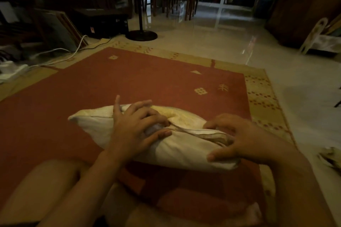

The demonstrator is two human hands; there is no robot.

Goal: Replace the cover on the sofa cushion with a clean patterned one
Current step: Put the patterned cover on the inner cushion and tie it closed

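A cream sofa cushion (88, 125) lies on the red rug in front of my knees, its zipper seam facing up. The seam gapes in the middle and yellowish inner filling (166, 111) shows through. My left hand (136, 125) presses on the cushion's middle, thumb and fingers pinching at the zipper. My right hand (234, 138) grips the cover at the cushion's right end, fingers curled into the fabric. A crumpled patterned cloth (330, 158) lies on the floor at the right edge, partly cut off.
The red rug (129, 83) with a tan border covers the floor. A fan stand (141, 34), white cables (60, 55) and dark shelving are at the back left. Glossy tiles (230, 42), a white shelf unit and a wooden cabinet are behind and to the right.
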